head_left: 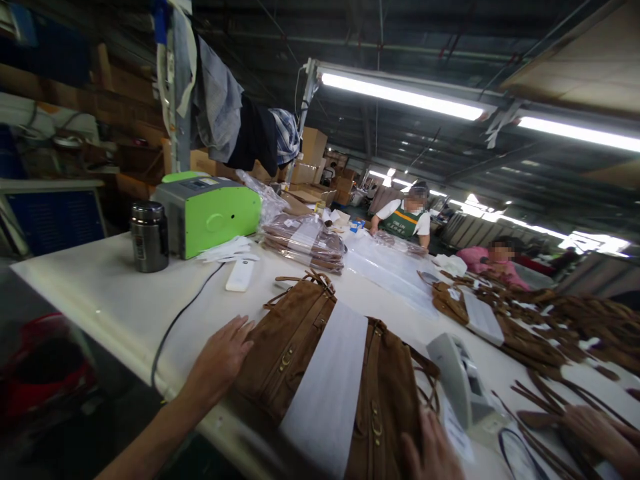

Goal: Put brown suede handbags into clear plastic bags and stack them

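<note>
Suede bag point(295, 347) — left hand point(223, 357) spread flat against it; right hand point(433, 453) unclear, cropped.

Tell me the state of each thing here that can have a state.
left hand: open, flat, fingers on the edge of the brown bag.
right hand: on the near part of the bag, cut off by the frame; grip unclear.
brown bag: lying flat on the table, with a white paper strip across it.
steel flask: upright, lid on.
ceiling lamp: lit.
wrapped bags: stacked, in clear plastic.
</note>
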### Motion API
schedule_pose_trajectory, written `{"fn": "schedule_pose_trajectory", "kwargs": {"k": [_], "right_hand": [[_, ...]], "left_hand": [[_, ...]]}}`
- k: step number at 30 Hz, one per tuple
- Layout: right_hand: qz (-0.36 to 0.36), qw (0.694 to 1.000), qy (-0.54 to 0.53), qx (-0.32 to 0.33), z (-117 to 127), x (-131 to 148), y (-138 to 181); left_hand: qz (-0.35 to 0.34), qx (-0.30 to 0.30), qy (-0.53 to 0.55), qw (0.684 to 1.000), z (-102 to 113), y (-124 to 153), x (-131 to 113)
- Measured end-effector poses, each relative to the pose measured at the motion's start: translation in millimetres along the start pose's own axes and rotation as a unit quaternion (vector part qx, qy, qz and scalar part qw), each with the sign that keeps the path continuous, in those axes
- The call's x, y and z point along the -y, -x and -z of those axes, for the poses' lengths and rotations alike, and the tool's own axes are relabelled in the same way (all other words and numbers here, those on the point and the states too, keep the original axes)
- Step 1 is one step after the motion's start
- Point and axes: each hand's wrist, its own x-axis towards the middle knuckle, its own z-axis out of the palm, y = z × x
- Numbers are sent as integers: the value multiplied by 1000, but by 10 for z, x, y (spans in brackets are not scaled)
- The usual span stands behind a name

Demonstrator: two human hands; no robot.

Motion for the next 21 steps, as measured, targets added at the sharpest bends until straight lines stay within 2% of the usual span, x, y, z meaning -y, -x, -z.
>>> {"fn": "schedule_pose_trajectory", "kwargs": {"k": [3,5,8,11,15,18,21], "right_hand": [[-36,998,30,35,-321,8,226],[-59,996,33,53,-354,-5,311],[-119,990,38,69,-225,-21,312],[-155,984,30,86,-62,1,296],[-143,987,-13,72,95,93,402],[-142,989,-37,33,204,148,523],[-151,988,-41,2,365,181,654]], "left_hand": [[44,76,-27,996,-174,111,117],[60,120,-16,991,-142,146,122],[74,161,46,983,42,104,53],[94,176,167,966,215,18,-26],[172,184,325,911,307,-21,-58],[252,191,376,871,329,25,-21],[269,231,412,839,362,145,29]]}}
